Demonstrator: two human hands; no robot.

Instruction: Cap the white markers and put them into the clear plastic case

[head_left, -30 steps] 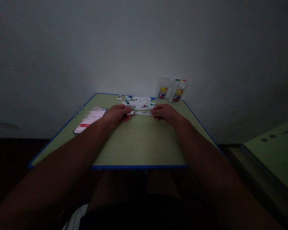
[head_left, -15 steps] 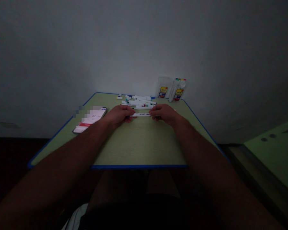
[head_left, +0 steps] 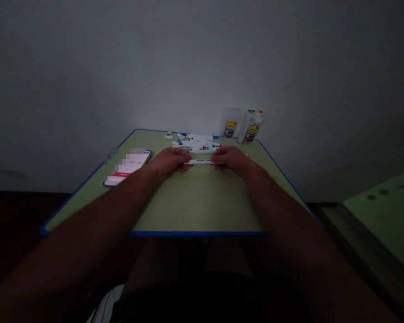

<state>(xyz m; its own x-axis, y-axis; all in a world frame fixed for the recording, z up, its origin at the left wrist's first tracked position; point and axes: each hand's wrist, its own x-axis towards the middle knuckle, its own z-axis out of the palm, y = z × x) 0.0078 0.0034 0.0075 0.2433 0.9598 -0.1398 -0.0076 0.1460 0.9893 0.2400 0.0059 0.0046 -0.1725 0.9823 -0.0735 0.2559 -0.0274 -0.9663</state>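
Note:
A white marker pen (head_left: 202,161) with dark print on its barrel lies level between my two hands, over the table. My left hand (head_left: 172,160) pinches its left end with thumb and fingers. At the other end, my right hand (head_left: 229,159) grips the marker the same way. Both tips of the pen are hidden by my fingers. Just behind my hands lies a loose heap of white markers (head_left: 198,139) with several cap colours. A few short caps or pen pieces (head_left: 169,135) sit at the heap's left.
The pale green table (head_left: 195,206) has a blue edge and stands against a grey wall. A phone (head_left: 129,168) with a lit screen lies at the left. Two clear plastic cases stand at the back right: one case (head_left: 229,128) see-through, the other case (head_left: 252,128) holding markers.
My hands keep the same hold on the marker and have barely moved. The whole view has shifted very slightly.

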